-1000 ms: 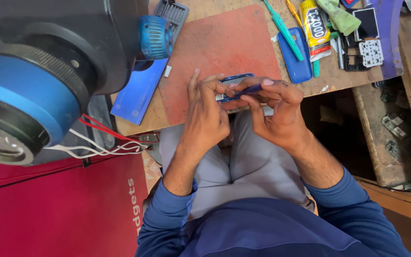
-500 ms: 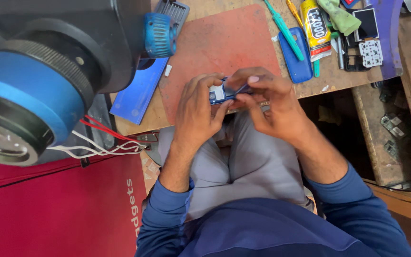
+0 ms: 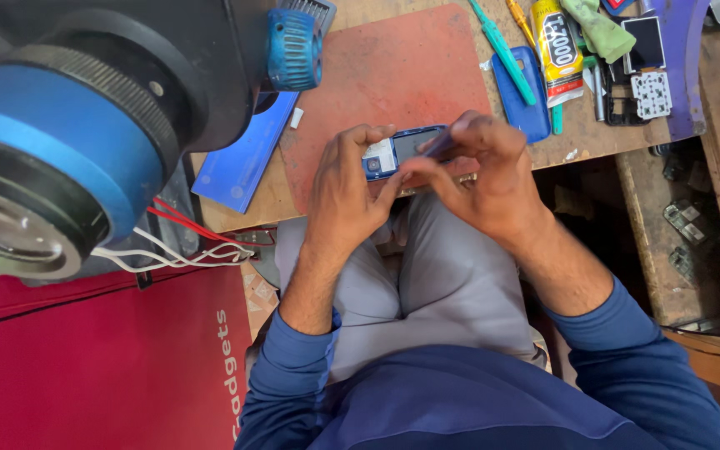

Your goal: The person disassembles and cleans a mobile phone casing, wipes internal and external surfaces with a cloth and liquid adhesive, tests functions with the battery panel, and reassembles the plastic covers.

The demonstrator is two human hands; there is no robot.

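Right hand (image 3: 481, 171) fingertips blurred and covering the right end of the small blue phone (image 3: 402, 150), left hand (image 3: 347, 192) hiding its lower left corner; black-and-blue lens housing (image 3: 68, 125) cut off at left and top edges; glue tube (image 3: 556, 46) cut off at top.

A small electronics repair workshop — a worn wooden bench (image 3: 593, 137) with a red work mat (image 3: 393, 75), a glue tube (image 3: 557, 46) and loose phone parts (image 3: 647, 71) at upper right, a large magnifier lens (image 3: 52, 150) at left.
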